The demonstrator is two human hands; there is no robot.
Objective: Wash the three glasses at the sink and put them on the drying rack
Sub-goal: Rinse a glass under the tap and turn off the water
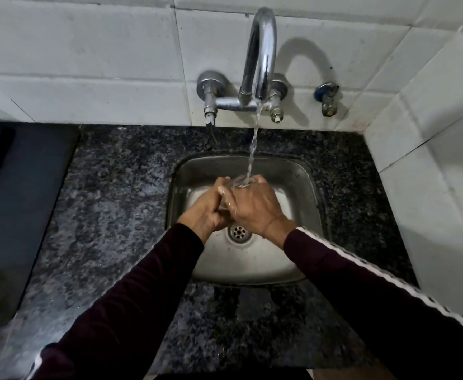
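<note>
A clear glass [239, 182] is held over the steel sink [304, 193], its rim under the running stream from the chrome tap [262, 53]. My left hand [208, 207] grips its lower part from the left. My right hand [253, 207] wraps around it from the right, fingers curled over the side. Most of the glass is hidden between the two hands. No other glass shows in the head view.
Dark speckled granite counter [109, 204] surrounds the sink. A dark mat or tray [13, 215] lies at the left. White tiled walls [430, 160] close off the back and right. A small valve [327, 98] sticks out right of the tap. The drain [238, 232] lies below my hands.
</note>
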